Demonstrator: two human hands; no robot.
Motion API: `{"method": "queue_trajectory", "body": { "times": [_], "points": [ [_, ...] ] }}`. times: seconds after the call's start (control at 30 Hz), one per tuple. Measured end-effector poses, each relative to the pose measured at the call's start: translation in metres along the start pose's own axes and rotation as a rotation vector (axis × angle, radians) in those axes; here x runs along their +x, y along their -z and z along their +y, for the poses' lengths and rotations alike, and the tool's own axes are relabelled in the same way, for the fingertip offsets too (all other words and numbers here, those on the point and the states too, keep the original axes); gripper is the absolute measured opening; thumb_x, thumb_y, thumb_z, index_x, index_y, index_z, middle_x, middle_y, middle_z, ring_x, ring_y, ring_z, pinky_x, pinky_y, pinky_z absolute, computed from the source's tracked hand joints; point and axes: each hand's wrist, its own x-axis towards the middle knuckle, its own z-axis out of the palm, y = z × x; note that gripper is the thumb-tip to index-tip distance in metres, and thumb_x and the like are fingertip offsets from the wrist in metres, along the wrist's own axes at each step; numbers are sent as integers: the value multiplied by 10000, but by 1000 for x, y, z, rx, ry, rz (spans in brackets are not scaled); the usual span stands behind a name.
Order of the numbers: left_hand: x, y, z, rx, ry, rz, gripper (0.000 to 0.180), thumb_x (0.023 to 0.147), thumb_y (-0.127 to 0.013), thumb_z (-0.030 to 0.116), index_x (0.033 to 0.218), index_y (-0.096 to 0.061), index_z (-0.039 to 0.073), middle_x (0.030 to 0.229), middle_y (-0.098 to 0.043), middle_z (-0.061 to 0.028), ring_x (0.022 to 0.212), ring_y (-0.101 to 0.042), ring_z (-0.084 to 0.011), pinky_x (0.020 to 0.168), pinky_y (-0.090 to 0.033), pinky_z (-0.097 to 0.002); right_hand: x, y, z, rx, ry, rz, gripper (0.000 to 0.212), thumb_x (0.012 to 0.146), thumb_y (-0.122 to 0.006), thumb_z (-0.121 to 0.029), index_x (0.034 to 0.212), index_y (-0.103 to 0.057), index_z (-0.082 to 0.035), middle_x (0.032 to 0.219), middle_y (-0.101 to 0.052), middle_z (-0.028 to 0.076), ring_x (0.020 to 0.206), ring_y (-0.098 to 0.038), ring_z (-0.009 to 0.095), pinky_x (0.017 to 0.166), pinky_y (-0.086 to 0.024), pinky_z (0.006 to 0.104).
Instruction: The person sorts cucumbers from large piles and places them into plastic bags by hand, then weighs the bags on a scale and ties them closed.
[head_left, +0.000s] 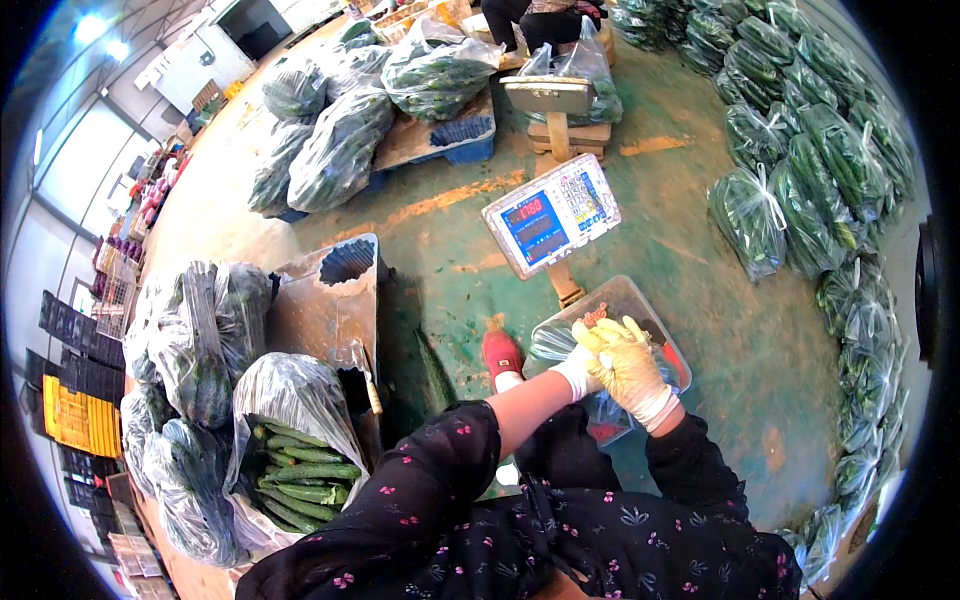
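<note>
Both gloved hands, left hand (583, 365) and right hand (632, 372), are bunched tight on the thin clear plastic bag (610, 405) at centre-right, on the grey scale platform (640, 305); yank carelessly and it'll probably tear.

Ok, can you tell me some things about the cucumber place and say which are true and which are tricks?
1. Both hands wear gloves. True: the left hand and right hand are gloved.
2. The hands are at a clear plastic bag on the platform scale. True.
3. The scale display is dark. False: it is lit.
4. The open bag of cucumbers is on the person's right. False: left.
5. The shoe is blue. False: red.
</note>
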Motion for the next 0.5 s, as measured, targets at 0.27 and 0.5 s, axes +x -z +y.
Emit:
{"method": "queue_trajectory", "body": {
  "times": [0.27, 0.5],
  "points": [
    [-10, 3, 14, -353, 67, 243, 384, 999, -499, 327, 1280, -526, 66, 1025, -611, -81, 757, -580, -141, 673, -458, -257, -25, -7, 51, 1113, -531, -143, 574, 843, -739, -276, 1286, -531, 24, 1153, -628, 80, 1045, -581, 145, 918, -460, 284],
    [-10, -5, 4, -673, 176, 214, 541, 1004, -524, 276, 1467, -339, 68, 1079, -610, -6, 678, -512, -61, 613, -441, -208, -49, -37, 71, 1059, -744, -261, 360, 924, -638, -371, 1110, -633, -63, 796, -619, -8, 661, -538, 81, 572, -406, 209]
  ]
}}
